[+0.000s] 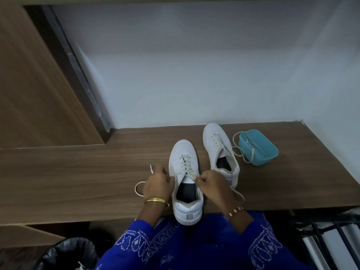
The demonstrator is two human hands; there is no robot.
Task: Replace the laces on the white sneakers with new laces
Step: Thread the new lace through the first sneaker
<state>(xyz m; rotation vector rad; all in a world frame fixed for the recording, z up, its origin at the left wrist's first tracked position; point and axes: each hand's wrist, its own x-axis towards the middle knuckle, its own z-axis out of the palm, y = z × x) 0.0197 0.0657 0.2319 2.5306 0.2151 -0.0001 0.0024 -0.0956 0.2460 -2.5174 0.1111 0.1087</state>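
Fingers of right hand (211, 184) pinch the lace (186, 164) end at the top eyelets of the near white sneaker (185, 184). Left hand (157, 184) curls around the other lace end, loop trailing left on the wood-grain worktop (78, 172). Sneaker sits at the worktop's front edge, heel overhanging. Second sneaker (220, 151) just beyond, unlaced. Teal tray (259, 151) beside it, with a loose lace (236, 151) draped over its rim. Plain white wall behind; bin with black liner (68, 254) lower left.
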